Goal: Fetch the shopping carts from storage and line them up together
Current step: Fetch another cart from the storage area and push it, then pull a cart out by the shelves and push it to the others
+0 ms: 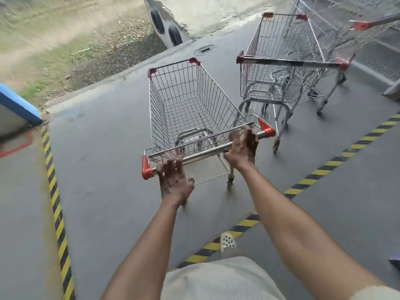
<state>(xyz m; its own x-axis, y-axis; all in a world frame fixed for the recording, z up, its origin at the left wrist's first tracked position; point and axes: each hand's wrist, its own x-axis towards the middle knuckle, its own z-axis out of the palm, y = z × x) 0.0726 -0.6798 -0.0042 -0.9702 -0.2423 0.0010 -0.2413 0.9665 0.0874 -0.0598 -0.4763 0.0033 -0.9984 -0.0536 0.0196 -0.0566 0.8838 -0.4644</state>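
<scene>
Two bare arms reach forward, both hands at the handle point(205, 153) of the nearest cart point(184, 100). The left hand point(173, 180) lays straight fingers point(171, 167) over the bar, thumb splayed aside. The right hand point(243, 148) presses it with fingers spread wide, gripping nothing. Three carts show on the grey floor point(108, 148). The second cart point(281, 61) stands just ahead to the right, and the third cart point(368, 23) is beyond it.

Open floor point(97, 161) is lying left of the cart point(184, 100); parked carts point(281, 61) are crowding its right, perhaps touching.
</scene>
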